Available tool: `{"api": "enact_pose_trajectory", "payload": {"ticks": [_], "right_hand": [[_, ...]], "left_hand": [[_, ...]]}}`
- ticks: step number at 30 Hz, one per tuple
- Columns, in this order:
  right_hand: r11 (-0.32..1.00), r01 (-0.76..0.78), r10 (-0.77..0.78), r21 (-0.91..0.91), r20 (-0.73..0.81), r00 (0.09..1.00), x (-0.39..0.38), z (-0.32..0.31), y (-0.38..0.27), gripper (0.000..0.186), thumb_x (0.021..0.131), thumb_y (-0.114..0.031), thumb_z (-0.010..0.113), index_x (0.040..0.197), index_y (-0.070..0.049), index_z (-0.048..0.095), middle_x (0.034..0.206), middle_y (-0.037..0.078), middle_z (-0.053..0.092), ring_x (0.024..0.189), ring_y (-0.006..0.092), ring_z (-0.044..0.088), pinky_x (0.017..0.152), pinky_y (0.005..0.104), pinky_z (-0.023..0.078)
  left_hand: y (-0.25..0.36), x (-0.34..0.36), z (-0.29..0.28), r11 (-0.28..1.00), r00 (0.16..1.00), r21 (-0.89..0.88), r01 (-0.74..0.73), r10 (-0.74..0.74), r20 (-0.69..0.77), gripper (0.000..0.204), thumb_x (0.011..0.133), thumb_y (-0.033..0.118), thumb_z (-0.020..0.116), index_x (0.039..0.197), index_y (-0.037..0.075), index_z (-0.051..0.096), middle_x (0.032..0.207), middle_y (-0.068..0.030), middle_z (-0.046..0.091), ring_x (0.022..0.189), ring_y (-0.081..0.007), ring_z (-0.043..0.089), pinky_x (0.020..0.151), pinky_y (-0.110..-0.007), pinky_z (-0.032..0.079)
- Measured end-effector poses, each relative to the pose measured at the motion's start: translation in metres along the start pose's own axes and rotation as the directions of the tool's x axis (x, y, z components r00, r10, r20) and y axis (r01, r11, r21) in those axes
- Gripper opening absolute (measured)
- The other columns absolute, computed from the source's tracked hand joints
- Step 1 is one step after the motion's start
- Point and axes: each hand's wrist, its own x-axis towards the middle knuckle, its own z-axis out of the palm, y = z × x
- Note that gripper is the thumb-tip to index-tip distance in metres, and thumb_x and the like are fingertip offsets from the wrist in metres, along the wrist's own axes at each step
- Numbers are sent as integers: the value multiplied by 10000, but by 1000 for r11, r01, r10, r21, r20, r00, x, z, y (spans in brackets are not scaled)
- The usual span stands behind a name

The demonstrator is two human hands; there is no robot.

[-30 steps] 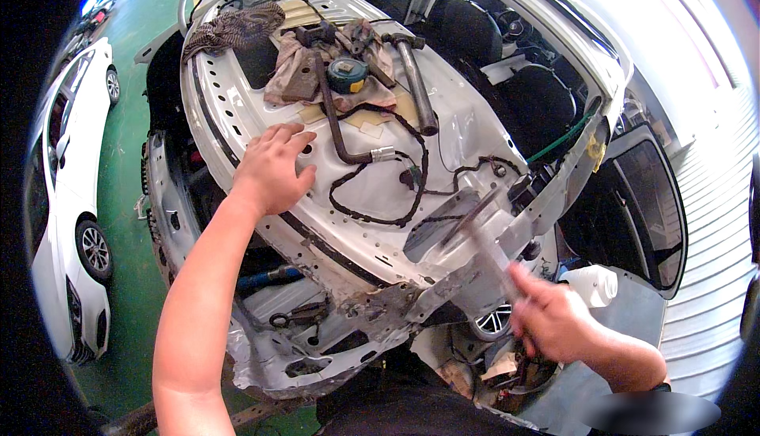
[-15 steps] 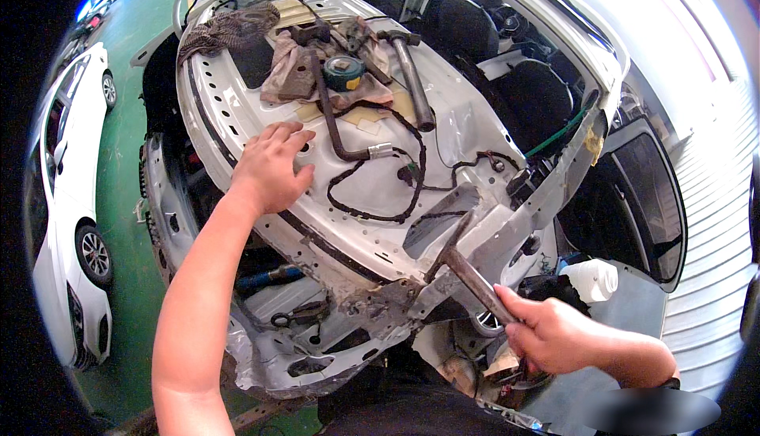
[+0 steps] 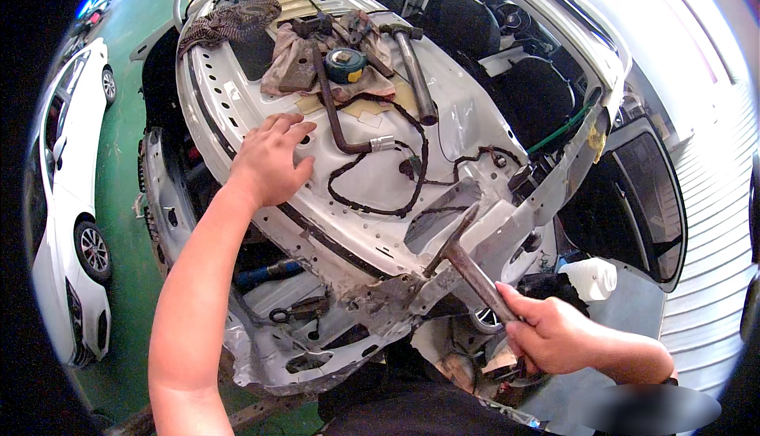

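My right hand is wrapped around the handle of a body hammer. Its long narrow head, pointed at one end, sits over the metal at the near right corner of a stripped white car body. Whether the head touches the metal, I cannot tell. On the near left edge of the body's white panel lies my left hand, palm down with its fingers stretched and nothing in them. Just beyond it, a bent dark bar wrench with a silver socket rests on the panel, and black wiring loops beside it.
Farther up the panel lie another hammer, a teal tape measure, metal pieces on a stained cloth and a patterned rag. Jagged torn metal edges the near side. A white container stands right; a white car left.
The view has shifted slightly. Both hands and the hammer keep nearly the same places on and over the car body.
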Motion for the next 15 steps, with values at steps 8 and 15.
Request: {"api": "enact_pose_trajectory", "payload": {"ticks": [8, 15], "right_hand": [[878, 45, 26, 476, -141, 990, 0, -18, 9, 584, 1012, -56, 481, 1570, -26, 312, 745, 30, 616, 521, 97, 564, 504, 245, 487], [767, 409, -204, 495, -415, 886, 21, -10, 12, 699, 914, -62, 687, 1502, 86, 337, 782, 73, 645, 531, 114, 588, 479, 245, 476]], "left_hand": [[-7, -3, 2, 999, 997, -4, -46, 46, -64, 523, 858, 248, 662, 1352, 102, 569, 1415, -145, 544, 1333, -352, 491, 1135, -466, 391], [-17, -4, 9, 1000, 991, -10, -22, 21, -134, 485, 901, 318, 608, 1322, 80, 604, 1389, -166, 578, 1337, -335, 501, 1139, -435, 389]]}}
